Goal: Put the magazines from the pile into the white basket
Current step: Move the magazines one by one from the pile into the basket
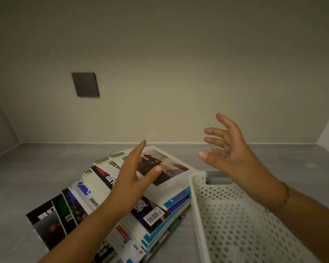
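Left hand (135, 177): we saw the fingers straight and pressed together with the thumb splayed out. It held nothing and was raised over the pile.
Right hand (228, 149): fingers spread and loosely bent, palm turned inward, nothing in it. It hung above the far end of the white basket (232, 221). There was a bracelet (287, 194) on the wrist.
Pile (95, 198): the magazines lay flat on the grey surface (36, 168), fanned out toward the left, with many of them left to move.
Top magazine (171, 168): white cover with a dark photo. It lay directly under and just beyond the left fingertips. We could not tell whether the hand touched it.
Key relation: we judged the left hand far nearer the top magazine, while the right hand was well apart from it. The cover's long axis seemed to run away from us, leaning right, and its right edge lay along the basket's left rim.
Basket: just right of the pile. We could not tell whether they touched. We saw no magazines on the part of its floor in view.
Step, as we judged it: reaching for the first grab, so the task was barely begun.
Next move needs: the left thumb under an edge, then a short carry to the right.
Background: wall socket (85, 84).
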